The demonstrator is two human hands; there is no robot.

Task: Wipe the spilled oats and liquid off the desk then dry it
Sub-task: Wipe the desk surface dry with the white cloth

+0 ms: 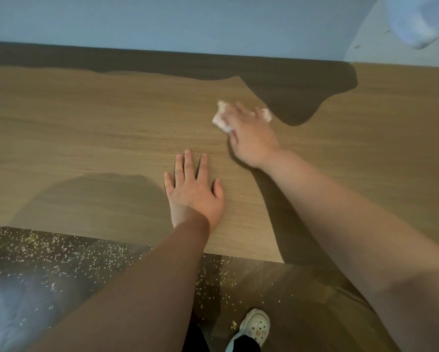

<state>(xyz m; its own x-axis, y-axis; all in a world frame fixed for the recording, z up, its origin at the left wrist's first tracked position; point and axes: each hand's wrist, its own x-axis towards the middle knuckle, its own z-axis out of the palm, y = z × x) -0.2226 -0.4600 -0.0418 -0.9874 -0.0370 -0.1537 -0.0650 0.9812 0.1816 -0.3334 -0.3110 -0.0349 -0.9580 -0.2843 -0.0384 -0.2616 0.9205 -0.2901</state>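
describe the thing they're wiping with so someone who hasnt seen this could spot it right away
Start at the wide wooden desk and find the right hand, the one reaching farther toward the wall. Pressed under it lies a crumpled whitish-pink wad, sticking out on both sides. It is the only pale thing on the desk; the left hand lies flat on bare wood.

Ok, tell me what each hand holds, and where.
Right hand presses a crumpled tissue from above; left hand lies flat on the desk, holding nothing.
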